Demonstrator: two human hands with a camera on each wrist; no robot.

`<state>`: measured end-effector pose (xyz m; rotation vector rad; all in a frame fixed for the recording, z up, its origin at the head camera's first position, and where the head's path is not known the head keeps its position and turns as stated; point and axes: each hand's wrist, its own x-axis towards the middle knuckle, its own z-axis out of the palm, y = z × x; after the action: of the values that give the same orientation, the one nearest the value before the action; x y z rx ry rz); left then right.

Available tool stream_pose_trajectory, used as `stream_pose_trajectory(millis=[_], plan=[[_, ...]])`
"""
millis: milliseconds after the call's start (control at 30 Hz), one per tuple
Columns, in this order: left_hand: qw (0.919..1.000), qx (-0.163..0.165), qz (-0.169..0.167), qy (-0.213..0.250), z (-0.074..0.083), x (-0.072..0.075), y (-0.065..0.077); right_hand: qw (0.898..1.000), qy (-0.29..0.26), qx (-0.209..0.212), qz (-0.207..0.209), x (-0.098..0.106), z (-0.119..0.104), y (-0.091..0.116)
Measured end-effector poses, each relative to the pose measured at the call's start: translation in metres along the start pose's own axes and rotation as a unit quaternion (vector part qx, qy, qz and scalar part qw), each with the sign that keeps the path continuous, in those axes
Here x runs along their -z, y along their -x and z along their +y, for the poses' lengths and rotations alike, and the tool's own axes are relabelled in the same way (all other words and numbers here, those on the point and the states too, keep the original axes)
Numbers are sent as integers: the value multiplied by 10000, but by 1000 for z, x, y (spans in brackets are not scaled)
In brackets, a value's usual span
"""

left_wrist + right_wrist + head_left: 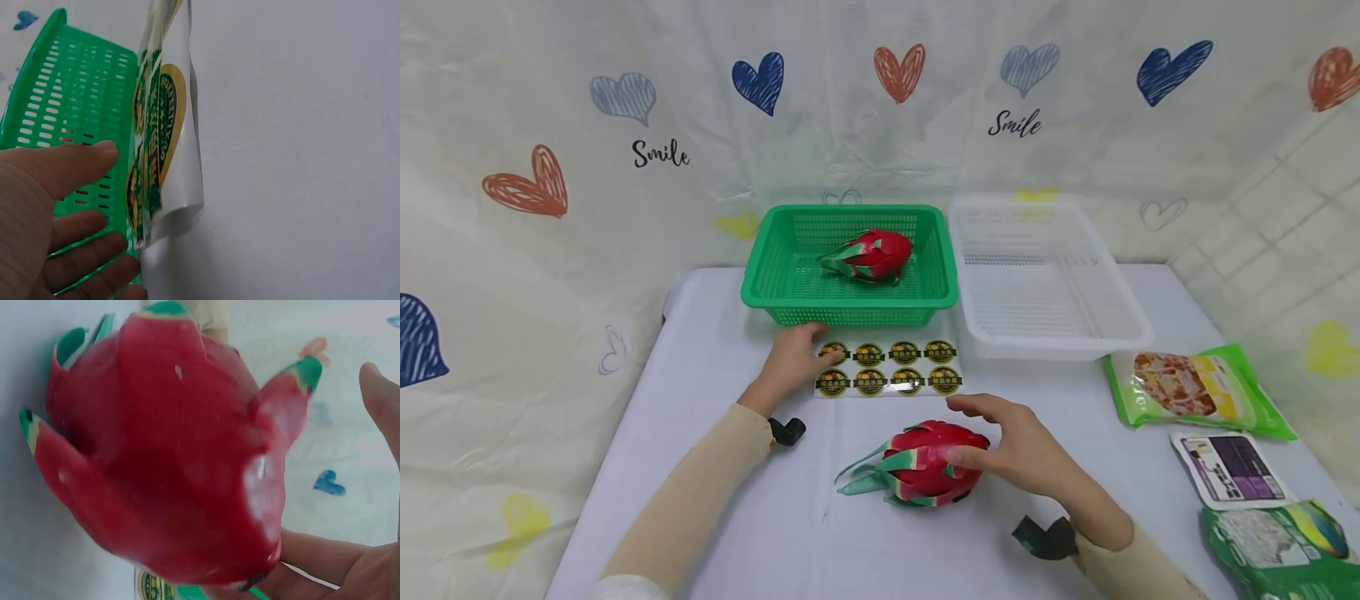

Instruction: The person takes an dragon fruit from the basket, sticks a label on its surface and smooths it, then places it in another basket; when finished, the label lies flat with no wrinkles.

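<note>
A red dragon fruit (936,460) with green-tipped scales lies on the white cloth, its long leaves pointing left. My right hand (1018,446) is at its right end, thumb overlapping the fruit in the head view and fingers spread behind it. In the right wrist view the fruit (169,456) fills the middle, with the fingers (325,553) loosely extended at its edge. My left hand (793,362) is at the left edge of a sheet of round stickers (887,382), fingers loosely extended. The left wrist view shows the thumb (75,164) straight, beside the sheet.
Behind the sheet stands a green basket (850,315) with another dragon fruit (883,252) in it. Right of it is a white basket (1060,346). Along the right side lie a green-edged food bag (1195,387), a white and purple packet (1228,471) and a green bag (1281,546).
</note>
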<state>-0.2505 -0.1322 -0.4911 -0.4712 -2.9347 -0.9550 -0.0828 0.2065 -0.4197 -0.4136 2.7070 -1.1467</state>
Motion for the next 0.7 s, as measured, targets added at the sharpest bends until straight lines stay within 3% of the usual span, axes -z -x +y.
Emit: stream_pose_trajectory(millis=[233, 700], plan=[[9961, -148, -334, -797, 12, -2, -4, 9998, -68, -140, 84, 3, 7, -2], [9956, 244, -574, -699, 19, 3, -7, 9997, -34, -178, 162, 8, 15, -13]])
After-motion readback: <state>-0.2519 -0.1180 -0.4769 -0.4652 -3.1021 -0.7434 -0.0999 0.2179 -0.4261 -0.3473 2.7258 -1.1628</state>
